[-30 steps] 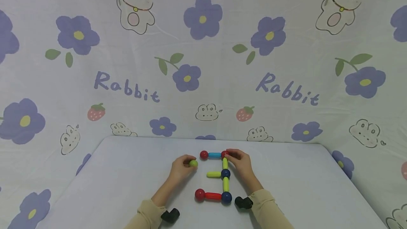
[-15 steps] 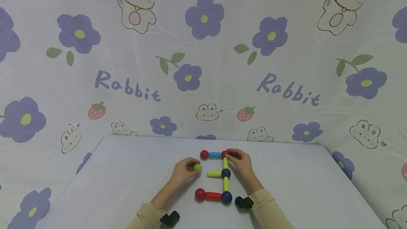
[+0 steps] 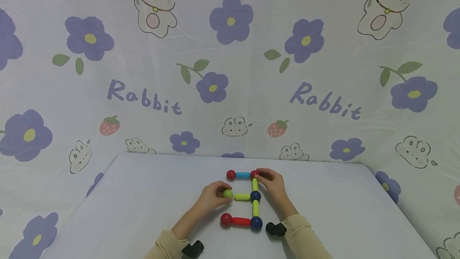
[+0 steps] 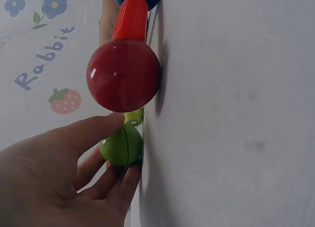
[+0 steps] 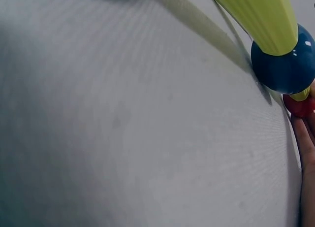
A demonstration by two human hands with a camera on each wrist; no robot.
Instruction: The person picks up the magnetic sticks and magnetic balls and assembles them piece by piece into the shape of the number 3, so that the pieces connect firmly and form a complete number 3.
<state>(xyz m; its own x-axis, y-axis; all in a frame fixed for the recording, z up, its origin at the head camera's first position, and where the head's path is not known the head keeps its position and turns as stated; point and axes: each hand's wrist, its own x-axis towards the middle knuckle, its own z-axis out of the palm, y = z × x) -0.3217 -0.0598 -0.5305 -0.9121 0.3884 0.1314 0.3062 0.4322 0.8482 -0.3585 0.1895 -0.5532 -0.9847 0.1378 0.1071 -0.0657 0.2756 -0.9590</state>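
Between thumb and fingers, my left hand (image 3: 210,198) holds a green ball (image 3: 228,194). It is right by the free left end of a yellow-green rod (image 3: 242,197); whether they touch I cannot tell. That rod runs left from a navy ball (image 3: 255,196) in the middle of a flat ball-and-rod construction. My right hand (image 3: 274,183) pinches the red ball (image 3: 254,174) at its far right corner. From there a blue rod (image 3: 243,175) leads to another red ball (image 3: 231,175). In the left wrist view, the green ball (image 4: 121,145) shows a seam.
Nearest the person, a red rod (image 3: 240,222) joins a dark red ball (image 3: 226,220) to a navy ball (image 3: 256,223). The construction lies on a white table (image 3: 143,203). A patterned cloth (image 3: 230,67) hangs behind. Black wrist cameras (image 3: 276,229) sit at both sleeves.
My left hand has carried the green ball right and toward the person, up to the middle rod's free end. The right hand stays on the far right red ball.
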